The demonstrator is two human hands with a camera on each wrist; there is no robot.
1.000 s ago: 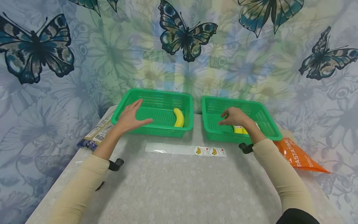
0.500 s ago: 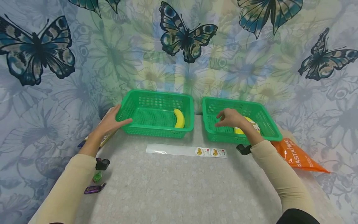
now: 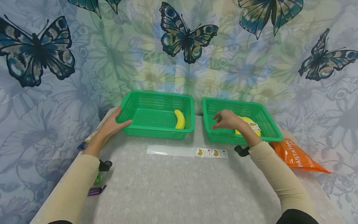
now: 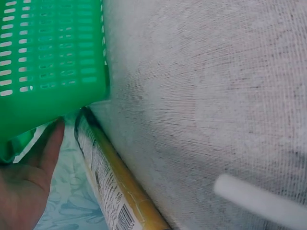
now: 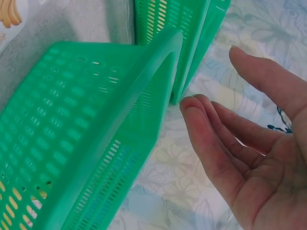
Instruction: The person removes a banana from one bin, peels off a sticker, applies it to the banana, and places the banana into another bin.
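Observation:
My left hand (image 3: 112,123) is at the left end of the left green basket (image 3: 156,132), thumb over the front corner and straight fingers along the side. In the left wrist view a straight finger lies close under the basket wall. A single banana (image 3: 179,119) lies in that basket at its right end. Over the right green basket (image 3: 223,137) hovers my right hand (image 3: 227,119), its fingers loosely bent around nothing. Yellow bananas (image 3: 247,120) bearing a sticker (image 3: 254,126) lie below that wrist, partly hidden by the forearm.
In front of the baskets lies a pale strip (image 3: 170,150) with two banana stickers (image 3: 211,152). An orange pasta bag (image 3: 297,155) is at the right. At the left are a printed packet (image 4: 108,177), a green-wrapped sweet (image 3: 98,178) and a purple-wrapped one (image 3: 96,190).
My left hand has moved from above the left basket out to its left end. My right hand has drifted slightly left over the right basket, uncovering more of the bananas.

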